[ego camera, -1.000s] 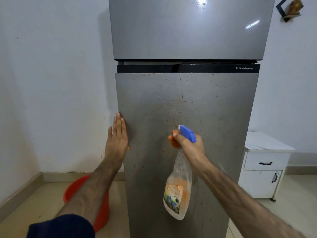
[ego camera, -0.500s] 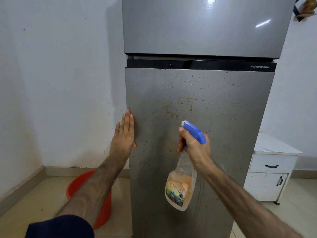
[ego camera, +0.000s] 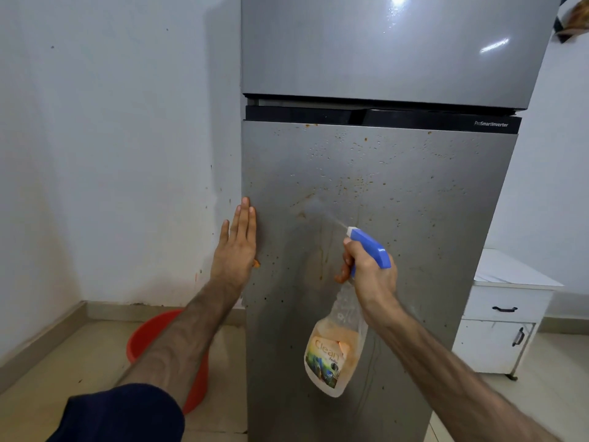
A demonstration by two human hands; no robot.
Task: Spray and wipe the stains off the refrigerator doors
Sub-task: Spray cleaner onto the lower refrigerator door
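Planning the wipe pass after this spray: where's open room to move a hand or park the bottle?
Open: lower door right of the spray bottle, up to the black strip; white cabinet top looks bare. Floor tile ahead of the red basin is free. Crowded: left door edge, under the left hand, and mid-door around the right hand.

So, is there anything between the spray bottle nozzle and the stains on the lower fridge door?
Nothing visible. The right hand aims the spray bottle at the lower door, with only mist between. The left hand lies flat at the door's left edge, off to the side.
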